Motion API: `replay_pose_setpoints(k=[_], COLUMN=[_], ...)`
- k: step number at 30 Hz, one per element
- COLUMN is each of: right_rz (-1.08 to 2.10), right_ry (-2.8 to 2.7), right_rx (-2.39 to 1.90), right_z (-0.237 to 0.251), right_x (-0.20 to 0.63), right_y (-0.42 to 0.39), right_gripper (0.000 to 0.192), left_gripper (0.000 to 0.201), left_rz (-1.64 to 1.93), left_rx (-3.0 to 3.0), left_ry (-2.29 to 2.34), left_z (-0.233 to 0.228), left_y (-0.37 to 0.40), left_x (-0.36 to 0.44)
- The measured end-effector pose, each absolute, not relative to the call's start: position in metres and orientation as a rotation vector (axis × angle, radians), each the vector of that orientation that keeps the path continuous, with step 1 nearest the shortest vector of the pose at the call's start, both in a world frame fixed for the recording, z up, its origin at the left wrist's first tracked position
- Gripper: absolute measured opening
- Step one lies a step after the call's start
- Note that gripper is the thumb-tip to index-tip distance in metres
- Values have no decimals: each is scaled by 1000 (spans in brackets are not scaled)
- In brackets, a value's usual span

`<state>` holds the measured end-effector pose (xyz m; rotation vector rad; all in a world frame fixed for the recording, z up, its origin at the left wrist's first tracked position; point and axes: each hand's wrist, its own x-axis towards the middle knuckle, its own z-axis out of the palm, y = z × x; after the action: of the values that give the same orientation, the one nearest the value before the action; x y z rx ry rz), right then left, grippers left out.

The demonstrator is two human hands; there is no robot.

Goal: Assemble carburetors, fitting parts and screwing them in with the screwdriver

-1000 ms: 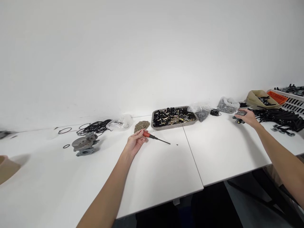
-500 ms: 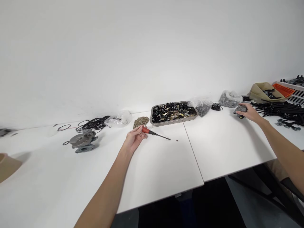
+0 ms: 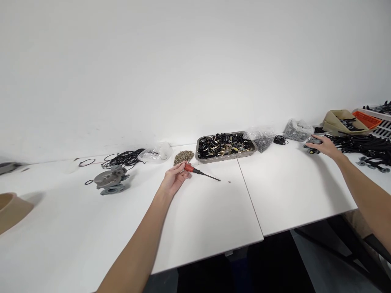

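In my left hand (image 3: 174, 179) is a screwdriver (image 3: 190, 168) with a red handle, its dark shaft slanting right and down over the white table. Just past its tip lies a tiny dark screw (image 3: 229, 182). My right hand (image 3: 325, 146) reaches far to the right, with its fingers around a small grey metal carburetor-like part (image 3: 312, 149) low at the table; a yellow spot shows on its underside. The fingers partly hide it. Left of my left hand stands a larger grey carburetor-like casting (image 3: 110, 180) with a flange.
Along the wall are black rubber rings (image 3: 124, 159), a clear plastic bag (image 3: 155, 153), a heap of brass-coloured pieces (image 3: 184, 156), a metal tray (image 3: 227, 158) of black and brass fittings, and bagged small parts (image 3: 297, 130). Black hoses (image 3: 363, 144) and a beige bin (image 3: 332, 120) stand right.
My right hand has lowered slightly with the grey part, its fingers now flatter over it. The left hand keeps the screwdriver in nearly the same pose. The view has shifted a little.
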<state>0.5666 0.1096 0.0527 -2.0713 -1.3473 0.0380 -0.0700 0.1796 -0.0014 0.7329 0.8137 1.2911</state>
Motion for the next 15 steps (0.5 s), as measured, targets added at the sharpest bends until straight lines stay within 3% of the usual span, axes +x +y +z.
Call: replay_pose_setpoints(k=[15], right_rz=[253], right_ry=[-1245], right_rx=[-2100], right_z=[63], right_x=[542], right_y=[96], right_gripper=[72], left_gripper=[19], left_rz=[1285], left_rx=[754], left_ry=[812], left_z=[-3], left_y=[180], left_x=[-71])
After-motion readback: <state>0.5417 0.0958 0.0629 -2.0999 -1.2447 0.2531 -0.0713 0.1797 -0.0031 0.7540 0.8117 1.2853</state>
